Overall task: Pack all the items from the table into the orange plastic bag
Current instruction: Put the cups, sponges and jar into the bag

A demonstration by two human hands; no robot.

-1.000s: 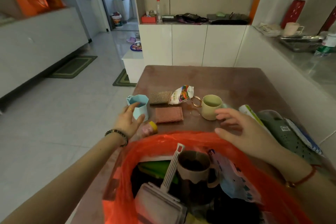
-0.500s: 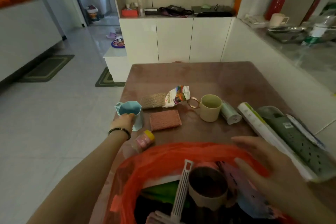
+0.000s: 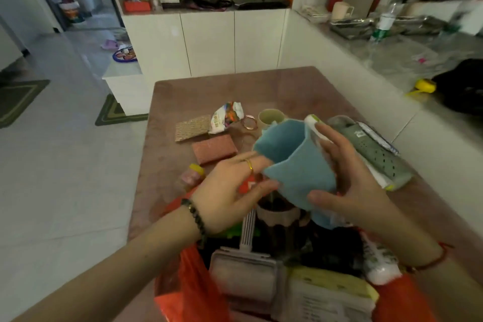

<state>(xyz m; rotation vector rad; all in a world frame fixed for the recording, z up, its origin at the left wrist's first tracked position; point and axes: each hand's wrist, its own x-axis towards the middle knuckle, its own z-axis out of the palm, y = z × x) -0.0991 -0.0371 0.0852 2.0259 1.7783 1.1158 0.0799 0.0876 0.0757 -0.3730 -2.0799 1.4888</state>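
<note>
Blue cup (image 3: 295, 162) held tilted just over open orange plastic bag (image 3: 193, 290) | left hand (image 3: 230, 188) pinching near edge | right hand (image 3: 350, 180) wrapped round side | on table (image 3: 209, 86): pink sponge (image 3: 214, 149), beige mug (image 3: 270, 116)

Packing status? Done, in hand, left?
Partway. Done: the orange bag holds a brown mug, a grey brush and papers. In hand: the blue cup, held by left hand and right hand above the bag. Left on the table: woven pouch, red pad, snack packet, ring, green mug, yellow-capped bottle, roll, slipper.
</note>
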